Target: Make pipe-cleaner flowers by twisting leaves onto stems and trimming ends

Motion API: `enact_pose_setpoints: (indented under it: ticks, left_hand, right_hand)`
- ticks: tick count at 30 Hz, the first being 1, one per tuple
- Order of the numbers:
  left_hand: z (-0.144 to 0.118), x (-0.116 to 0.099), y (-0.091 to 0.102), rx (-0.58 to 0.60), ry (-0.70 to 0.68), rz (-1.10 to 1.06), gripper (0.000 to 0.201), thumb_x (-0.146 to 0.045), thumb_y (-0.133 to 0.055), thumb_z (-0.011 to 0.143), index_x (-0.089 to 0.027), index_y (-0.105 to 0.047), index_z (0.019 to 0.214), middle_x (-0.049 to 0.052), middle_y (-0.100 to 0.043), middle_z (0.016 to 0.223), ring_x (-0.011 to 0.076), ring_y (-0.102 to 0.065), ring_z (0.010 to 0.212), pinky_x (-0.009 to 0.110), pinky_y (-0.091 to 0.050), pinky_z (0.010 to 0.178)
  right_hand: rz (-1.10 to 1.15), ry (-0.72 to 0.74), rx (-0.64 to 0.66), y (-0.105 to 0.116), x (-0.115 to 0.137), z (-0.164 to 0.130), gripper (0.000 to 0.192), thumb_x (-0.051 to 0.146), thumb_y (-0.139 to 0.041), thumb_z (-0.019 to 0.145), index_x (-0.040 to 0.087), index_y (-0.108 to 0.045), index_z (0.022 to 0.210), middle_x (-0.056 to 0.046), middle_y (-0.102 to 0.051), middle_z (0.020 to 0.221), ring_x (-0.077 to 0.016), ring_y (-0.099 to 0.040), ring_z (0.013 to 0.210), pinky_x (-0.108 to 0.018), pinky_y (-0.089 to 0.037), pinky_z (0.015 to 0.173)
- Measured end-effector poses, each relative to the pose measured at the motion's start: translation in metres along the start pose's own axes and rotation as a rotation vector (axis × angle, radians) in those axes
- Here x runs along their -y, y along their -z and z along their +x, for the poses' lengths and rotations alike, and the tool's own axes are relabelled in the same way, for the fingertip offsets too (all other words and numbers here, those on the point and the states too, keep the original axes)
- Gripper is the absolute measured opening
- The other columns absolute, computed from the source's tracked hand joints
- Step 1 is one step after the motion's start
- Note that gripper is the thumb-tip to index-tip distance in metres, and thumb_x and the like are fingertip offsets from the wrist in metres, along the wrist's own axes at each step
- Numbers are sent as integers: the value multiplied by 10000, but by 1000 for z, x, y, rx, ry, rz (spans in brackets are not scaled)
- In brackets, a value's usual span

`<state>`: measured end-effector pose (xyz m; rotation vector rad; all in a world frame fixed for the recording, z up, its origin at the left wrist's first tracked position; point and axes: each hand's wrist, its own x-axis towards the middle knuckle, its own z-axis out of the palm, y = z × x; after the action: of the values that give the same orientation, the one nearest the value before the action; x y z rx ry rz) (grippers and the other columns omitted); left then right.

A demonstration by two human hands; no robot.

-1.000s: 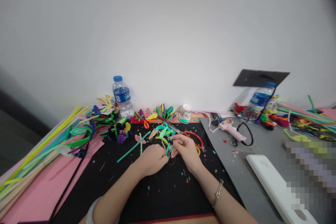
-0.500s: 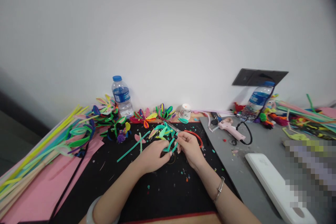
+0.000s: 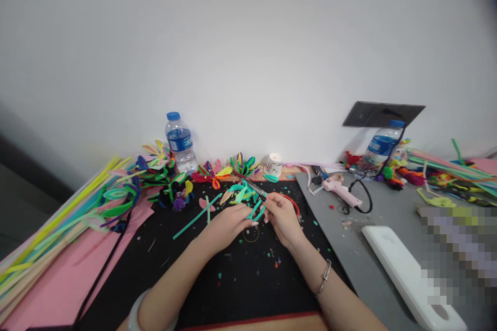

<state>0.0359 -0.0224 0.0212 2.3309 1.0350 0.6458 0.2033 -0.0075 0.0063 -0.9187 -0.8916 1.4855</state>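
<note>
Between my hands is a bent teal pipe cleaner [image 3: 255,212], folded into a narrow loop. My left hand [image 3: 230,223] pinches it from the left, thumb and fingers together. On the other side my right hand [image 3: 282,215] grips its right end with closed fingertips. Scissors [image 3: 254,186] with red handles are just behind my right hand, which partly hides them. Beyond my fingers lies a cluster of teal and green pipe cleaner leaves [image 3: 241,194]. A straight teal pipe cleaner [image 3: 197,216] rests left of my left hand.
Finished pipe cleaner flowers [image 3: 244,165], a bottle [image 3: 181,145] and a paper cup [image 3: 274,165] line the wall. Bundled pipe cleaners [image 3: 58,217] lie left. To the right are a pink glue gun [image 3: 344,191], a second bottle [image 3: 382,147] and a long white object [image 3: 407,274]. Scraps dot the black mat [image 3: 248,289].
My fingers have shifted slightly around the teal loop, and my right hand covers more of the red scissor handle. The loop shows more clearly between my hands.
</note>
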Motion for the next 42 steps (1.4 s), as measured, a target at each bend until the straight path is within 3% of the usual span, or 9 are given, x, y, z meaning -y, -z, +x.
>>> enact_pose_setpoints:
  ticks: [17, 24, 31, 42]
  left_hand:
    - [1, 9, 0, -61, 15, 77, 302, -284, -353, 927, -172, -521, 702, 18, -546, 731, 160, -515, 748, 246, -373, 688]
    - [2, 9, -2, -55, -11, 158, 303, -288, -367, 926, -168, -507, 685, 7, -538, 710, 148, -521, 728, 229, -380, 669]
    - [1, 8, 0, -63, 2, 164, 298, -276, -376, 923, -163, -526, 691, 9, -551, 716, 148, -530, 728, 233, -386, 662]
    - [0, 8, 0, -111, -5, 178, 305, -251, -360, 923, -170, -540, 690, 6, -565, 698, 150, -539, 713, 254, -404, 689]
  right_hand:
    - [77, 35, -43, 0, 5, -1, 306, 422, -661, 714, 127, -612, 777, -9, -620, 569, -109, -600, 477, -188, -493, 453]
    - [12, 52, 1, -1, 7, -1, 257, 363, -658, 739, 153, -599, 875, 17, -604, 555, -96, -588, 468, -172, -481, 456]
    - [-27, 63, 9, 1, 5, -2, 239, 382, -614, 771, 154, -588, 839, 19, -591, 517, -100, -582, 458, -174, -469, 451]
    - [-83, 89, -26, 3, 2, 1, 193, 286, -688, 695, 159, -553, 749, 14, -625, 508, -95, -580, 446, -178, -474, 473]
